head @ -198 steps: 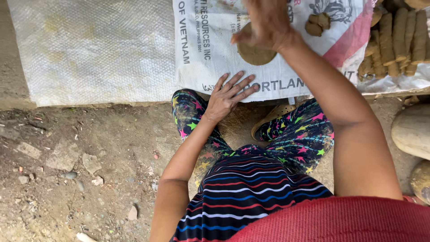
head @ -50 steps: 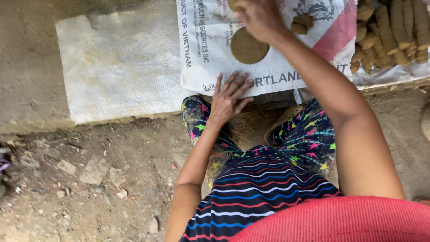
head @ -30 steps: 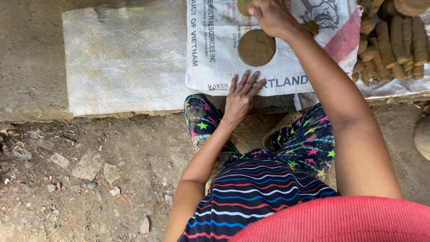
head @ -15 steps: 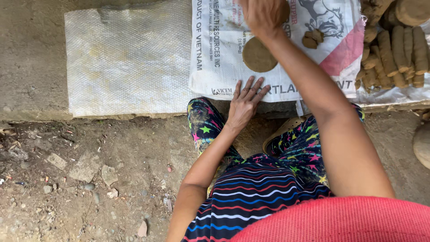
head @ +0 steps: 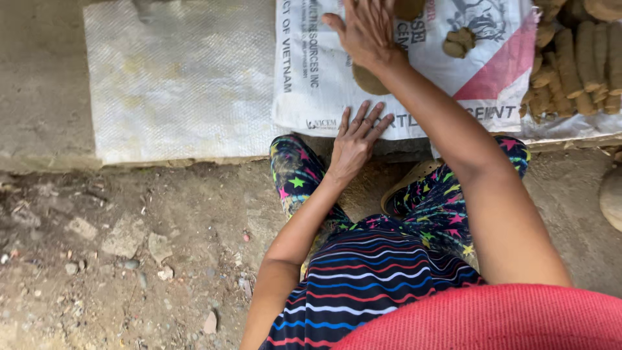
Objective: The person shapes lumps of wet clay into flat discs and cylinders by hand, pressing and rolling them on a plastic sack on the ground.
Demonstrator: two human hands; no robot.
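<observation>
Since half a second ago, the right hand has come down flat over the brown disc, which showed nearly whole then and now shows only at its near edge below the wrist. Palm down with fingers spread, it grips nothing. The left hand holds its place on the near edge of the printed sack, likewise flat and splayed, holding nothing.

The disc lies on the sack, just beyond the left hand. It looks like soft, damp clay or dung: pliable, moderately heavy for its size, and likely to crack or sag if lifted by one rim. Judged best taken from underneath with both palms or slid off whole.

On the sack to the right of the disc sits a small brown lump. Further right, brown rolls lie stacked. Left of the sack lies a plain white sheet.
</observation>
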